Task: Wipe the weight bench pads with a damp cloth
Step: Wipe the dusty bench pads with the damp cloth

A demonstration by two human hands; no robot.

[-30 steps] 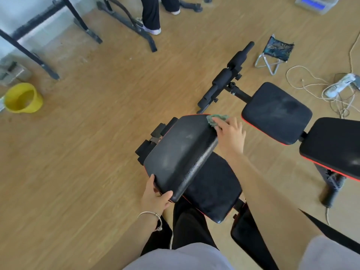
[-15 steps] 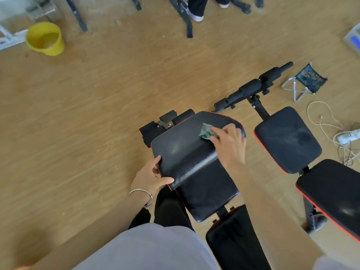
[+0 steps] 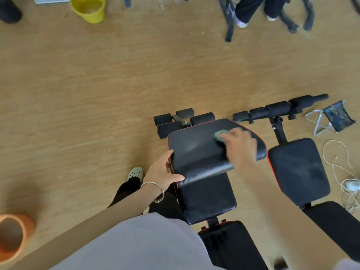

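Observation:
A black weight bench pad with red piping point(image 3: 194, 151) is raised at an angle in front of me. My left hand point(image 3: 162, 170) grips its near left edge, thumb on top. My right hand point(image 3: 240, 147), blurred by motion, presses a small green cloth point(image 3: 219, 135) against the pad's upper right part. A flat lower pad point(image 3: 207, 199) lies beneath it. A second bench with black pads point(image 3: 298, 168) stands to the right.
Foam roller bars point(image 3: 280, 109) lie beyond the benches. A small folding stool point(image 3: 331, 118) and white cables point(image 3: 342, 172) are at right. A yellow bucket point(image 3: 88, 8) sits far back, an orange bucket point(image 3: 11, 236) near left. Another person's legs point(image 3: 251, 8) stand at the top.
My right hand with the cloth has slid from the pad's far right edge leftward onto its top surface. My left hand moved up the pad's left edge. The view shifted right.

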